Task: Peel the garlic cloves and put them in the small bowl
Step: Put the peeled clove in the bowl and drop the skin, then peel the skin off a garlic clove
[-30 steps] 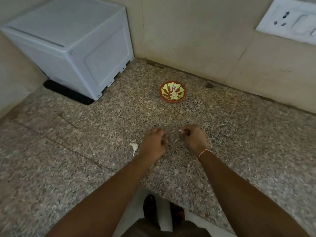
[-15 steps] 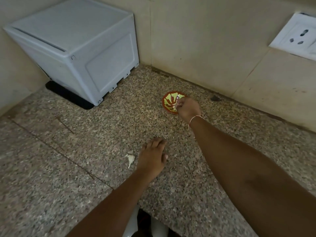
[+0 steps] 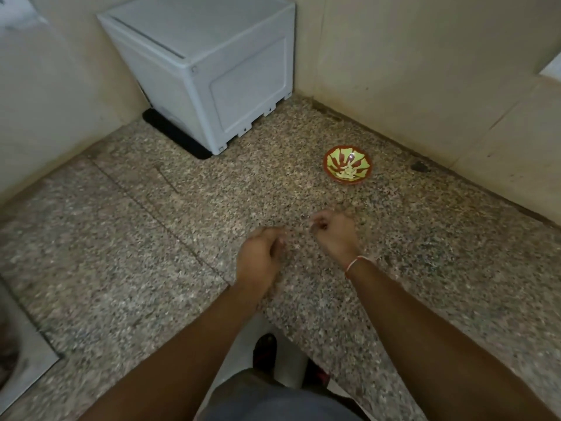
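Counter [image 3: 425,268]: a speckled granite worktop filled most of the view, running into a corner between two pale tiled walls, with a thin dark seam crossing it diagonally at the left.
Walls [image 3: 425,71]: beige tiles stood behind and to the left of the counter; the edge of a white fitting showed at the far right.
Appliance [image 3: 212,65]: a large white boxy unit sat in the far-left corner on a black mat, set at an angle to the walls.
Sink [image 3: 18,354]: a steel basin edge showed at the lower left, cut into the counter.
Forearms: both reached forward from the bottom of the view over the counter, bare; the right wrist wore a thin red and white thread band [image 3: 353,264].
Left hand [image 3: 261,256]: it hovered over the counter in the middle of the view, fingers curled inward and blurred; I could not tell whether anything lay between them.
Right hand [image 3: 334,232]: just beside the left, a little farther forward, fingers loosely curled toward the palm; motion blur hid whether they pinched anything.
Small bowl [image 3: 328,165]: a red-rimmed bowl with a yellow-green pattern stood near the back wall, well beyond the right hand and apart from both hands.
Garlic cloves [image 3: 348,171]: a small pale heap of peeled pieces lay inside the bowl, toward its near side.
Wall-foot mark [image 3: 420,166]: a small dark blotch sat where counter met wall, right of the bowl.
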